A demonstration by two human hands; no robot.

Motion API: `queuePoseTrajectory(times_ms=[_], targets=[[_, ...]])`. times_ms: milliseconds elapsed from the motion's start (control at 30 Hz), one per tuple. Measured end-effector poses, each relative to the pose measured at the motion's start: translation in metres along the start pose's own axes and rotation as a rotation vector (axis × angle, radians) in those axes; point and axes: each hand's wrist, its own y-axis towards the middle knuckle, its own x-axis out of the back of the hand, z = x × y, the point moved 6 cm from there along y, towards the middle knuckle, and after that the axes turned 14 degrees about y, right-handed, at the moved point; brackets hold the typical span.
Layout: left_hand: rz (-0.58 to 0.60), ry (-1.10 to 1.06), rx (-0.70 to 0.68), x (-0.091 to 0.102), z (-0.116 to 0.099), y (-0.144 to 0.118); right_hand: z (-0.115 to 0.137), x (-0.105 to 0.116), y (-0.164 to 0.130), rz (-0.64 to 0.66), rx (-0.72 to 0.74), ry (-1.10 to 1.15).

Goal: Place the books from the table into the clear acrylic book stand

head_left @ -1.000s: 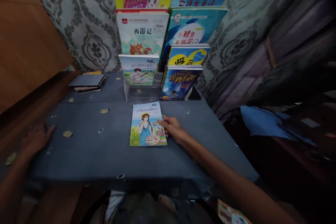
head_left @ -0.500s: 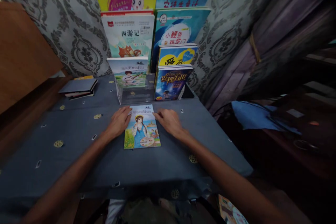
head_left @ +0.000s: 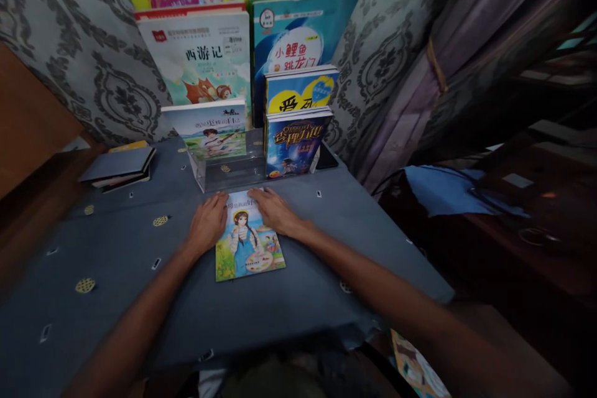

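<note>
Basically, paperback (head_left: 247,249) lies flat on tablecloth (head_left: 298,292) near clear rack (head_left: 224,177), left hand (head_left: 208,222) at its left edge, right hand (head_left: 276,211) over its far end, both grips unclear; probably light, bendy, best pinched by side edges.

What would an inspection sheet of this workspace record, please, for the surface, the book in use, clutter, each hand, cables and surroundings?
Surface: patterned grey-blue tablecloth.
Job's things: one illustrated book lying flat, cover up, before a clear stand of upright books.
Clutter: small stack at far left; dark flat object right of the stand.
Left hand: at the book's upper left edge.
Right hand: over its upper right part.
Cables: dark cord near the blue sheet, right; ends unclear.
Surroundings: patterned backdrop, tied curtain.
</note>
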Motion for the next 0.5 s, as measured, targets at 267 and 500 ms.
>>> queuePoseTrajectory(times_ms=[267,500], targets=[[-0.013,0.066,0.005,0.0,-0.002,0.001,-0.037,0.022,-0.009,-0.068,-0.022,0.074],[0.001,0.082,-0.025,0.0,-0.001,0.001,-0.037,0.026,-0.002,-0.106,0.037,0.073]])
